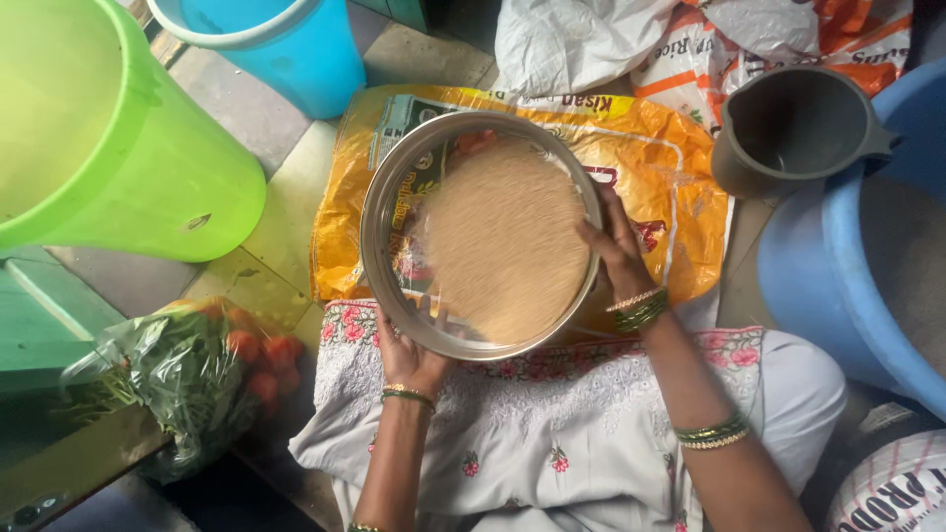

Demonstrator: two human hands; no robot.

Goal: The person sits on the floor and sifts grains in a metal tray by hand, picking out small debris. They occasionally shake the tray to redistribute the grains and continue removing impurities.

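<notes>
A round steel sieve is held over a yellow plastic sack spread on the floor. Tan grain lies in it, blurred and heaped toward the right side. My left hand grips the sieve's near-left rim from below. My right hand grips the right rim, fingers over the edge. Both wrists carry green and gold bangles. My lap in white flowered cloth is just under the sieve's near edge.
A green bucket stands at left, a blue bucket behind it. A grey jug rests on a big blue tub at right. A bag of greens and tomatoes lies left of my knee. Printed sacks lie at the back.
</notes>
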